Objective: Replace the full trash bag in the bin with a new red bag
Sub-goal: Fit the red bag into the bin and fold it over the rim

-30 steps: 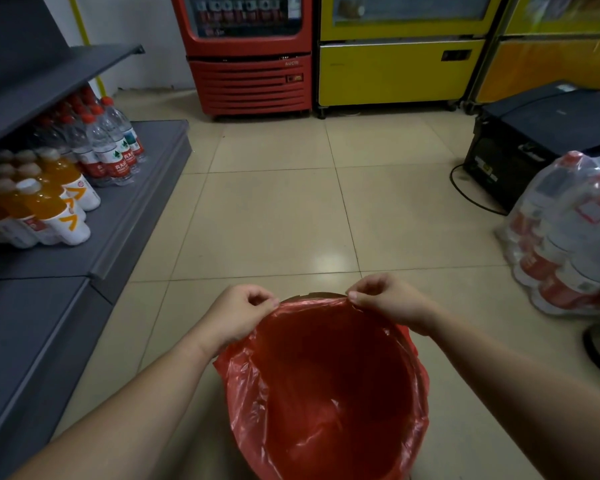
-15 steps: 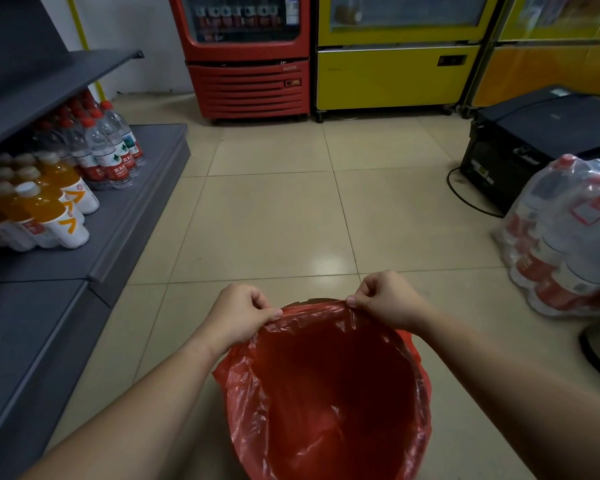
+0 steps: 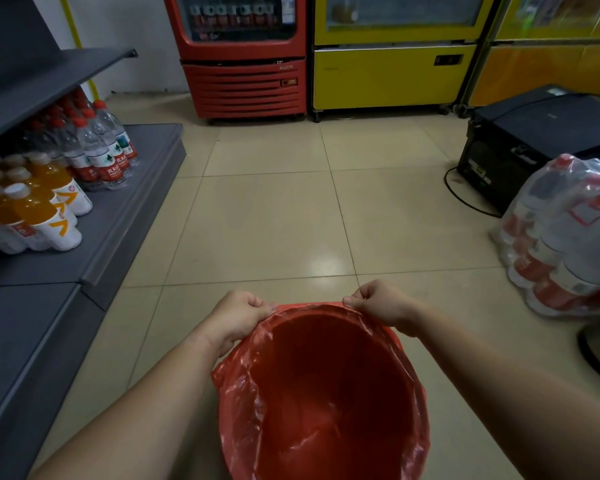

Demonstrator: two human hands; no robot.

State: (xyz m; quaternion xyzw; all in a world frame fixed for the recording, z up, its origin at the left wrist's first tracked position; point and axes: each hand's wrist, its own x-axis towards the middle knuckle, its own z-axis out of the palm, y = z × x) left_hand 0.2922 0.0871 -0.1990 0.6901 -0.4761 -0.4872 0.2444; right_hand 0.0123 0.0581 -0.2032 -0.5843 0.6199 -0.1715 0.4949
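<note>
A red bag (image 3: 326,393) lines the bin on the tiled floor at the bottom centre, its mouth wide and its plastic folded over the rim on all sides, so the bin itself is hidden. My left hand (image 3: 238,315) pinches the bag's edge at the far left of the rim. At the far right of the rim, my right hand (image 3: 381,301) pinches the edge between thumb and fingers. The inside of the bag looks empty. No full trash bag is in sight.
A grey shelf (image 3: 118,223) on the left holds water bottles (image 3: 101,150) and orange drinks (image 3: 42,209). A shrink-wrapped bottle pack (image 3: 565,237) and a black box (image 3: 534,140) sit on the right. Red (image 3: 243,84) and yellow (image 3: 388,74) coolers stand at the back.
Both hands have spread slightly apart along the far rim, pulling the bag's edge flatter and lower over it. The bag's mouth now looks rounder and smoother.
</note>
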